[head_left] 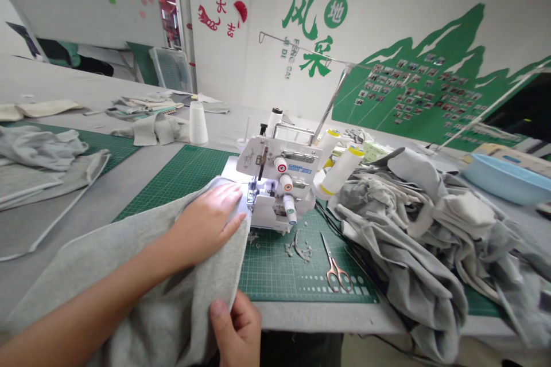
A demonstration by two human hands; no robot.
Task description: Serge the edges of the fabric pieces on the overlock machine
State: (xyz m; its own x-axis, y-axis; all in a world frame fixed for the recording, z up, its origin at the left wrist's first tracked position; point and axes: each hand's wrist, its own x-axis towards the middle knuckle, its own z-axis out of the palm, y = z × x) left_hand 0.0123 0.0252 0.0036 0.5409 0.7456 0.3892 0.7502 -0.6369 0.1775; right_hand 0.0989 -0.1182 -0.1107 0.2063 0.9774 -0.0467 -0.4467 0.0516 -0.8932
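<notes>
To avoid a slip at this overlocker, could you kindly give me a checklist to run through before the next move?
1. Edge of the grey fabric under the overlocker foot: cannot tell, hidden.
2. Left hand flat on the fabric: ok.
3. Right hand holding the fabric: ok.
4. Scissors lying apart from the fabric in hand: ok.
5. Mat free of trimmings: not ok.

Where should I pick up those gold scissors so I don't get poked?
Take the scissors by the two finger loops, reaching in from the near edge of the table. The loops lie toward you on the green cutting mat, while the pointed blades aim away, toward the overlock machine.
</notes>
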